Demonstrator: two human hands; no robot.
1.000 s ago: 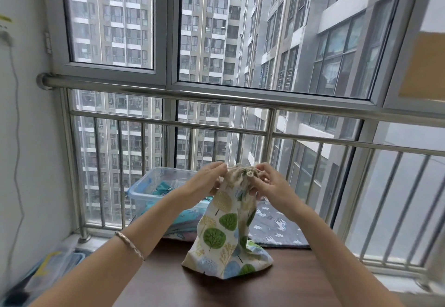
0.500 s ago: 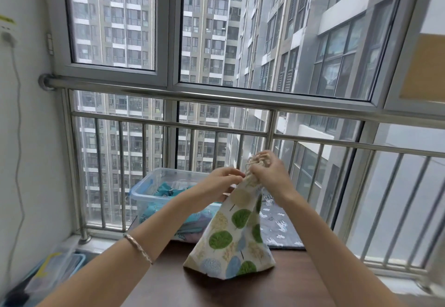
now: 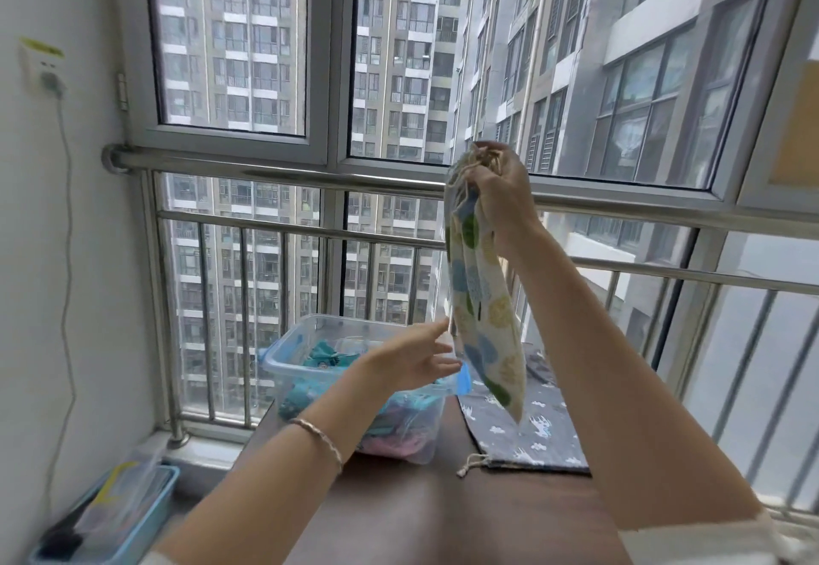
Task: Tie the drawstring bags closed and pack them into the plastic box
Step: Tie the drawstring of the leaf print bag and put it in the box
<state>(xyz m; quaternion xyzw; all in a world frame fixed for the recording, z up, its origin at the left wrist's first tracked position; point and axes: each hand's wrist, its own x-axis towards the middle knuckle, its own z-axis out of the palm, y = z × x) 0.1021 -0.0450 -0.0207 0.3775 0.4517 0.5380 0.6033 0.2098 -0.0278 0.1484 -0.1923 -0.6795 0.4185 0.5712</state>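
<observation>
One window [image 3: 239, 37] with one steel rail [image 3: 310, 179] across it is seen behind one dark table [image 3: 443, 520]. One clear plastic box [image 3: 306, 329] is set on the table's far left part, lidless, and teal and pink fabric is seen piled inside; how many pieces are packed there cannot be told. Two drawstring bags are counted outside the box. One grey bag [image 3: 532, 431] is laid flat on the table just beside the box, to its right, with its cord [image 3: 472, 462] trailing onto the bare wood at the near end. One printed bag [image 3: 483, 298] is held well above the table, to the right of the box and over the grey bag, hanging long and narrow with its lower tip clear of both. Two hands are seen. The printed bag's gathered neck and cords are gripped by the right hand [image 3: 501, 192], whose fingers are curled tightly round them at the height of the rail. The left hand [image 3: 407, 360] is held above the box with fingers straight and spread and nothing in its grasp; its fingertips are brought just beside the printed bag's lower left edge, and whether contact is made cannot be told. One bracelet [image 3: 319, 434] is worn on the left wrist. One blue tray [image 3: 146, 516] is placed on the floor at the left.
</observation>
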